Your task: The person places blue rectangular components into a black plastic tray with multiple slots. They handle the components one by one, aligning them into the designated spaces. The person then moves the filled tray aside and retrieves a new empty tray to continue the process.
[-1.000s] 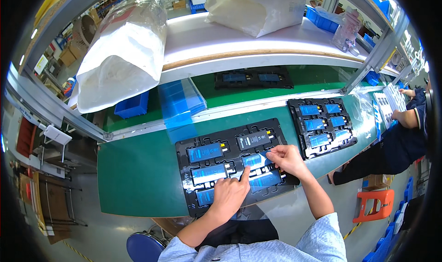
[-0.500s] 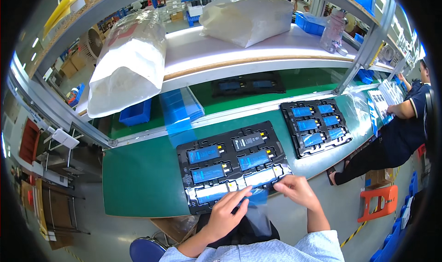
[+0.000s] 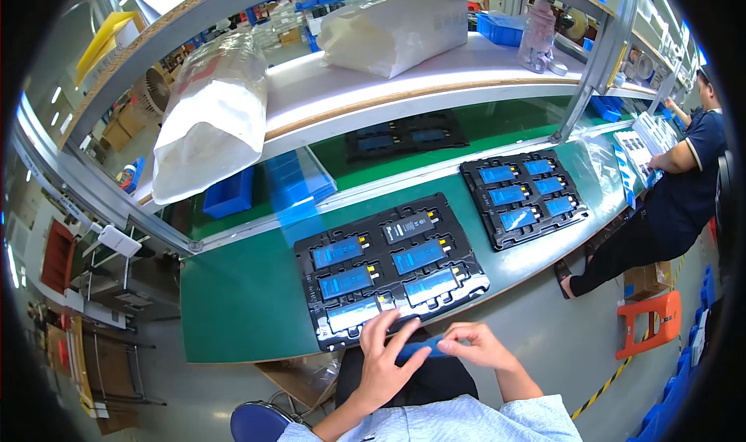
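From where I watch, my left hand [image 3: 386, 362] comes first: its fingers [image 3: 376, 327] are spread, the tips resting on the near edge of the black tray [image 3: 458, 232] while the thumb and one finger pinch the left end of a thin blue strip [image 3: 423, 349]. The strip lies just below the fingertips, off the tray's near rim and over my lap. Its long axis runs across me, left to right, tilting slightly up toward the right. My right hand [image 3: 475, 344] holds the other end, fingers curled together and pinching it (whether it grips film or a solid part, I cannot tell).

I judge this as the peeling or handling step, with the strip just lifted clear of the nearest tray pocket. The next move calls for keeping both pinches firm and the strip taut, so it does not fold onto itself.

Beyond the fingers the tray holds blue cells [image 3: 338, 251] in two rows. Further right sits a second tray [image 3: 575, 213], and a co-worker [image 3: 684, 185] sits at the belt's far right end.
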The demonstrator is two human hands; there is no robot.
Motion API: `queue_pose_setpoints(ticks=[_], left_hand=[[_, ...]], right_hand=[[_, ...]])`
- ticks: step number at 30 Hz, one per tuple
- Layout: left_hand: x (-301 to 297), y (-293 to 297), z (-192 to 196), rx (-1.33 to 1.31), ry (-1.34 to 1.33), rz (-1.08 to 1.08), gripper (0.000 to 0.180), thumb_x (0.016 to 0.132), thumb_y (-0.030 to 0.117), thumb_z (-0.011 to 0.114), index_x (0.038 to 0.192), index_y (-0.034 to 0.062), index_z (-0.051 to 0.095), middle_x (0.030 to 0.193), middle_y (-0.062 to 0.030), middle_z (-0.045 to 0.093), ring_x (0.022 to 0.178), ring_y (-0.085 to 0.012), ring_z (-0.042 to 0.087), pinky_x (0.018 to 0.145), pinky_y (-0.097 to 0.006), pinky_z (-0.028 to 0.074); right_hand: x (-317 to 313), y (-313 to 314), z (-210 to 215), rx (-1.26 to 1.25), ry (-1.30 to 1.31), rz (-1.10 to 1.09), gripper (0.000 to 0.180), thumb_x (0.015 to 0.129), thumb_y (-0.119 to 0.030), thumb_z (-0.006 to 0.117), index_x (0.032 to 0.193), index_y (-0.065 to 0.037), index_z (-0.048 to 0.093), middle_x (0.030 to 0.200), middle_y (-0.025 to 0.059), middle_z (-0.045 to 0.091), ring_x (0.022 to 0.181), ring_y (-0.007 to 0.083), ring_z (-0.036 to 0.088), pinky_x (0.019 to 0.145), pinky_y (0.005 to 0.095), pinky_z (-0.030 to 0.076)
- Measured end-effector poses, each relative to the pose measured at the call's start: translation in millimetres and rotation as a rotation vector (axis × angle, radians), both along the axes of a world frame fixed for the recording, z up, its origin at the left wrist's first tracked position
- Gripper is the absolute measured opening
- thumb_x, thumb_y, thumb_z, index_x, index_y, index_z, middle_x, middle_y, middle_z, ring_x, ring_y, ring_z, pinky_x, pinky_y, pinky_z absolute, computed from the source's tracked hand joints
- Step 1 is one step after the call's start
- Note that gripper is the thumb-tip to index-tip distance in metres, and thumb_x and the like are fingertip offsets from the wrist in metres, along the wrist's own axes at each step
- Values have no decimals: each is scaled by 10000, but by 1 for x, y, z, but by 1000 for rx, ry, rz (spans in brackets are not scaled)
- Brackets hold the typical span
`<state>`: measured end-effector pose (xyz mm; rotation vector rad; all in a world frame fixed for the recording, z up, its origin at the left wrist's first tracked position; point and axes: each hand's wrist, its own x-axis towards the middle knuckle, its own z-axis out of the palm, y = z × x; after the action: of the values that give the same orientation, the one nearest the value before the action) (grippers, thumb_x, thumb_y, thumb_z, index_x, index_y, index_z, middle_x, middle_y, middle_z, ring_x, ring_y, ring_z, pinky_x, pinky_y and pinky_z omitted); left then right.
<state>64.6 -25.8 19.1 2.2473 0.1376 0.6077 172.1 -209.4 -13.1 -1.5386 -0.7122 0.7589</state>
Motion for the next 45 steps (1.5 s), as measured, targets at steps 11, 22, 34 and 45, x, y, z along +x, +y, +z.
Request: queue_pose_setpoints(ticks=[11, 22, 34, 45], left_hand=[[-9, 12, -9, -624, 153, -715, 347, 770, 63, 761, 1108, 32, 686, 1050, -106, 625, 926, -183, 608, 803, -297, 499], [-9, 18, -25, -762, 293, -539, 85, 794, 20, 731, 875, 1, 713, 881, -66, 666, 806, -125, 619, 735, -242, 482], [-4, 29, -12, -579, 332, -681, 133, 787, 104, 759, 777, -3, 681, 777, -50, 634, 729, -123, 593, 667, -254, 457], [-2, 45, -39, -1341, 495, -508, 440, 1001, 333, 407, 1166, -23, 605, 1153, -152, 637, 1082, -223, 599, 971, -340, 437]], right_hand=[[-5, -5, 19, 68, 96, 433, 160, 886, -148, 675, 877, 10, 697, 828, 72, 653, 772, 138, 594, 700, 271, 468], [-9, 2, 30, 65, -291, 182, 203, 752, -112, 790, 893, 7, 706, 884, 97, 676, 775, 183, 636, 679, 289, 516], [7, 8, 20, 17, 135, 451, 235, 850, -164, 712, 1025, -7, 700, 890, 50, 669, 806, 111, 612, 710, 242, 485], [6, 19, 29, 93, 14, 95, 156, 895, -131, 653, 945, 13, 685, 838, 51, 652, 765, 114, 588, 690, 265, 465]])
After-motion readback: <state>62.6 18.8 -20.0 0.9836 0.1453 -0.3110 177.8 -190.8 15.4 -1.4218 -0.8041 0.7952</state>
